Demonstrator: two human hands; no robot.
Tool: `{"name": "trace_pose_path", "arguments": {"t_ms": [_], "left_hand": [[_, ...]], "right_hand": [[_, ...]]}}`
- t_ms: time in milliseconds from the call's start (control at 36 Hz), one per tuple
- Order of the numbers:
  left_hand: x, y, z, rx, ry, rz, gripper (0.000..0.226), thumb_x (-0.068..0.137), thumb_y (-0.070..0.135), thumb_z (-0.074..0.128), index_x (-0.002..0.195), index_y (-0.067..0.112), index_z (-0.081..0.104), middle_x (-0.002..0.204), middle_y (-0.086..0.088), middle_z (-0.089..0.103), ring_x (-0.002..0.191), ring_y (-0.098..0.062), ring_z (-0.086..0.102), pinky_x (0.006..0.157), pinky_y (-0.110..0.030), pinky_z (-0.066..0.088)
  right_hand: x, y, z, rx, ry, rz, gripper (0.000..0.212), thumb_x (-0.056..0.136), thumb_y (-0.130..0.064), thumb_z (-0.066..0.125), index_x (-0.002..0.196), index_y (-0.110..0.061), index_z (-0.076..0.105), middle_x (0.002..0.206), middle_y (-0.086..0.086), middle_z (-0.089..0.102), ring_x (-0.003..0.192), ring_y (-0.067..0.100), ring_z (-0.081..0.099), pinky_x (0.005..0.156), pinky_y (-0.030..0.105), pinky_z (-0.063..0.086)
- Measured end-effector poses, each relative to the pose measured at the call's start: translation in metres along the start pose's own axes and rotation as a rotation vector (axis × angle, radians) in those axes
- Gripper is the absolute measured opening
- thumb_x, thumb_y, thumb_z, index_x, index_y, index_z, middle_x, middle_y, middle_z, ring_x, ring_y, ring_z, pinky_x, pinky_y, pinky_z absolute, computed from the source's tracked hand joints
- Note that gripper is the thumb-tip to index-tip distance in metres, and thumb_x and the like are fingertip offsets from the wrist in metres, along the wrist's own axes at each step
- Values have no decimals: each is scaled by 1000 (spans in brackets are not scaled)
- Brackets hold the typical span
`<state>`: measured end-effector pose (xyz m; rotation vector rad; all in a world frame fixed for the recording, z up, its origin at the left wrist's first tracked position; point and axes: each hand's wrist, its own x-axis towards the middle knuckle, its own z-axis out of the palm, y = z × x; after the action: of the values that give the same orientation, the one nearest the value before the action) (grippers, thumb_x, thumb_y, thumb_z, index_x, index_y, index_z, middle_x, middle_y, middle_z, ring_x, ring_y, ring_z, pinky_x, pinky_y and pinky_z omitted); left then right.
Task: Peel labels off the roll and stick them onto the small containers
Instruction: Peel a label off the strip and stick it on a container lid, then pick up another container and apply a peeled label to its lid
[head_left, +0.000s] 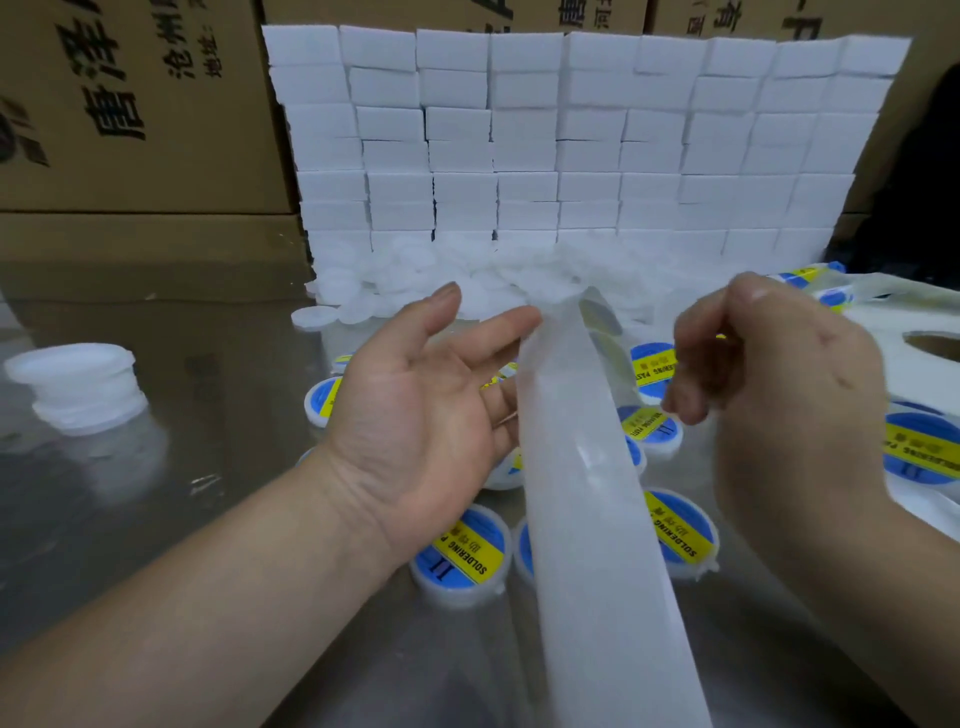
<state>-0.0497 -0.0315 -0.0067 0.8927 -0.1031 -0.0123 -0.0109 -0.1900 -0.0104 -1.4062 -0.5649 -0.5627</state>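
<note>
While my left hand (431, 395) lies open under the long translucent white backing strip (587, 493), my right hand (769, 384) curls at its three o'clock.

At nine o'clock a short stack of plain white plastic tubs (78, 384) waits on the shiny metal table (208, 519), well apart, with bare table between for reaching. My left fingers are straight, palm up, and the strip's edge rests against them, I judge to steady it for peeling. Beneath, the small round white containers with blue-and-yellow labels (462, 551) crowd close, leaving little room to set anything down. My right fingers bend toward the thumb; whether they pinch a label I cannot tell. Further at three o'clock lies what looks like the white label roll (883, 322). At twelve o'clock a wall of white foam blocks (571, 140) closes the far side.
</note>
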Motion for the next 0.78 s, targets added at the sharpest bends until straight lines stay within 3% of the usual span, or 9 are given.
{"name": "trace_pose_path", "arguments": {"t_ms": [139, 194, 278, 333, 417, 500, 611, 694, 778], "left_hand": [[1, -2, 0, 66, 44, 21, 60, 63, 42, 50, 102, 0, 66, 111, -10, 66, 100, -31, 62, 95, -44, 43], [0, -3, 1, 103, 45, 6, 61, 62, 42, 50, 104, 0, 65, 119, -13, 64, 106, -33, 61, 97, -45, 42], [-1, -6, 1, 217, 52, -24, 61, 61, 42, 51, 103, 1, 67, 113, -11, 67, 91, -25, 59, 86, -36, 46], [-1, -8, 2, 302, 59, -53, 62, 59, 41, 52, 104, 1, 65, 103, -8, 69, 83, -21, 58, 78, -32, 45], [0, -13, 2, 455, 89, -77, 55, 55, 41, 56, 97, 6, 68, 95, -2, 71, 77, -19, 60, 78, -33, 46], [0, -15, 1, 616, 129, -61, 27, 73, 32, 61, 88, 11, 70, 84, 5, 72, 67, -11, 64, 74, -30, 47], [-1, -15, 3, 783, 156, -30, 18, 68, 34, 70, 77, 19, 74, 76, 7, 71, 67, -7, 63, 74, -27, 48], [0, -13, 6, 1005, 204, 67, 18, 70, 43, 59, 74, 29, 71, 69, 12, 66, 71, -5, 60, 74, -25, 48], [11, -3, 9, 1013, 280, 129, 20, 81, 33, 56, 74, 20, 69, 75, 4, 65, 73, -15, 55, 76, -37, 51]], "right_hand": [[8, 7, 7, -175, -251, 460, 62, 72, -62, 28, 47, -21, 68, 54, 3, 67, 49, 12, 63, 64, 29, 44], [8, 8, 8, -103, -329, 532, 64, 80, -64, 31, 64, -20, 75, 71, 0, 74, 66, 10, 70, 69, 29, 44], [10, 7, 7, 94, -342, 633, 59, 87, -58, 36, 106, -13, 68, 102, 4, 73, 93, 16, 69, 84, 31, 48], [12, 5, 7, 146, -300, 642, 45, 85, -53, 46, 109, -21, 66, 110, -1, 69, 100, 11, 64, 92, 31, 45], [10, 3, 7, 170, -292, 601, 17, 67, -39, 65, 74, -24, 70, 76, -6, 65, 80, 12, 60, 78, 30, 45], [6, 4, 7, 166, -346, 523, 33, 62, -20, 60, 92, -10, 66, 86, 8, 67, 83, 25, 63, 78, 40, 47], [2, 8, 13, 117, -316, 449, 65, 74, 6, 55, 121, -39, 52, 133, -5, 54, 121, 12, 52, 101, 37, 43], [3, 14, 13, 47, -305, 441, 74, 79, 17, 35, 122, -40, 55, 132, -5, 57, 115, 23, 58, 98, 44, 45], [5, 21, 9, -23, -307, 416, 66, 75, 17, 30, 113, -23, 64, 101, 2, 72, 86, 28, 66, 72, 34, 50]]}}
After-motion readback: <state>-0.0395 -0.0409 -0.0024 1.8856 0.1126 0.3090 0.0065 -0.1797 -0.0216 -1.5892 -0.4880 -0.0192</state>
